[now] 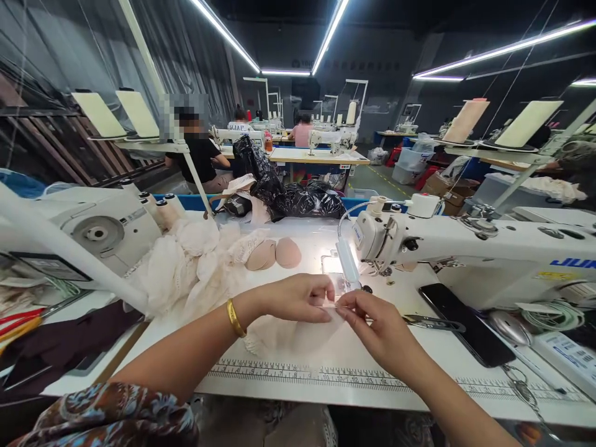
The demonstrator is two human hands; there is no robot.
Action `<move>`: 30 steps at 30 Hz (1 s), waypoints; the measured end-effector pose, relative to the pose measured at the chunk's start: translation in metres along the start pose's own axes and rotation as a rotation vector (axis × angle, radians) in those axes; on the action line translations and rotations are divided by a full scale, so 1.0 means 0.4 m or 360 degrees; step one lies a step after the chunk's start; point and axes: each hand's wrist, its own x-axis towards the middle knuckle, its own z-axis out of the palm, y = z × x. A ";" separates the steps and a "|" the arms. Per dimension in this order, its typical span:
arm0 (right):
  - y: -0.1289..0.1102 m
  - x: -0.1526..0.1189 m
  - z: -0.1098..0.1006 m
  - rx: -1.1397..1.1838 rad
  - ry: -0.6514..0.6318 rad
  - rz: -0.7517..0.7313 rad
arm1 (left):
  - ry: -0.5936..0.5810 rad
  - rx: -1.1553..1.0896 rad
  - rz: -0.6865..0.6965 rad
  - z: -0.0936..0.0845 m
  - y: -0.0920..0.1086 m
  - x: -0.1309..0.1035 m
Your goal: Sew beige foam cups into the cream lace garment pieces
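My left hand (302,298) and my right hand (375,316) meet over the front of the table, each pinching the upper edge of a thin, sheer pale fabric piece (321,335). The fabric hangs down from the fingertips and spreads over the white tabletop. Just behind the fingers is the needle area of a white sewing machine (465,245), lit by a small lamp. Two beige bra cups (275,254) lie beyond my left hand. To their left is a heap of cream lace fabric (195,261).
A black phone (468,323), thread snips (433,321) and a mouse-shaped grey object (510,327) lie to the right. Printed ruler markings (302,372) run along the front edge. Black plastic bags (298,198) stand behind the table. A person in black (198,155) sits farther back.
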 end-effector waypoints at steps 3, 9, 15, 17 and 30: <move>0.001 0.003 -0.007 -0.0353 0.0344 -0.0292 | 0.0504 0.0291 0.0121 -0.011 -0.014 -0.012; 0.096 0.030 0.044 -0.0730 0.0090 -0.0502 | 0.0442 0.1368 0.0193 0.001 -0.028 -0.044; 0.206 0.054 0.008 -0.0757 -0.0407 -0.0571 | 0.0021 0.1531 0.0490 0.063 -0.063 0.023; 0.226 0.057 -0.011 -0.0768 -0.0423 -0.0623 | 0.0094 0.1566 0.0491 0.069 -0.093 0.067; 0.246 0.032 -0.060 -0.0718 -0.0382 -0.0528 | 0.0534 0.1356 0.0736 0.118 -0.178 0.115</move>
